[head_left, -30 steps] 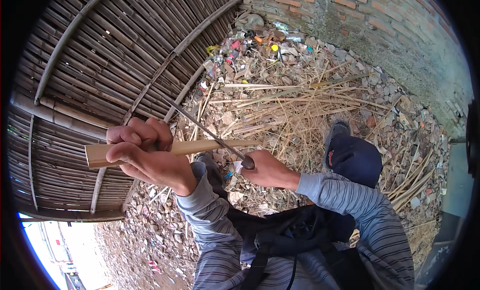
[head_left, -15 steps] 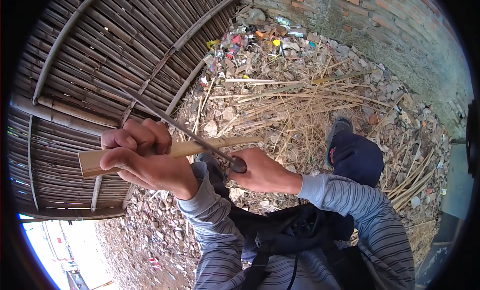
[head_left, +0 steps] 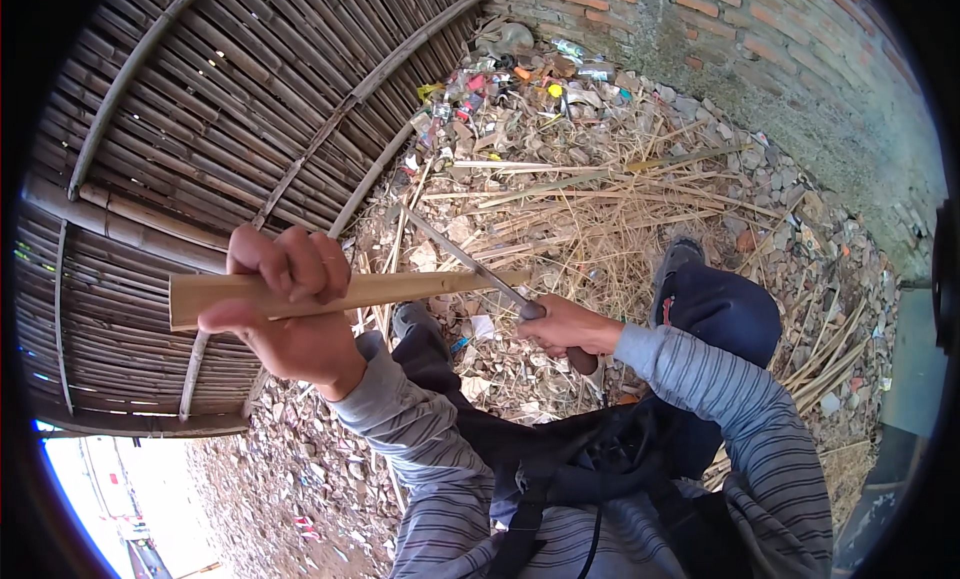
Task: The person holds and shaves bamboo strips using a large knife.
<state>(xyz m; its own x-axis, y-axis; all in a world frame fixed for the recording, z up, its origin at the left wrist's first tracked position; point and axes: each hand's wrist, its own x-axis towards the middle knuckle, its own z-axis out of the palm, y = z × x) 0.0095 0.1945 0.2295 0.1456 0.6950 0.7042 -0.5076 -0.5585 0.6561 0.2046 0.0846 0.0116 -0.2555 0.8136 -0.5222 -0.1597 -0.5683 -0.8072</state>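
Observation:
My left hand (head_left: 305, 349) is closed around the wide end of a split bamboo piece (head_left: 400, 289), its fingers over the top and the thumb along the lower side. The pale piece lies nearly level and narrows to a tip toward the right. In my right hand (head_left: 572, 327) is the dark handle of a long-bladed knife (head_left: 450, 249), gripped with the fingers wrapped round it. Its blade slants up and to the left, crossing the bamboo near the narrow tip; whether the edge touches the bamboo I cannot tell.
Dry bamboo strips and straw (head_left: 600, 194) are strewn over the rubble ground, with mixed litter (head_left: 500, 89) at the far end. A bamboo-slat wall (head_left: 230, 99) rises on the left, a brick wall (head_left: 780, 69) on the right. My feet stand either side of the strips.
My right hand has drawn the knife right and slightly down, away from my left hand, and the blade now crosses nearer the bamboo's tip. The bamboo has tilted slightly toward level.

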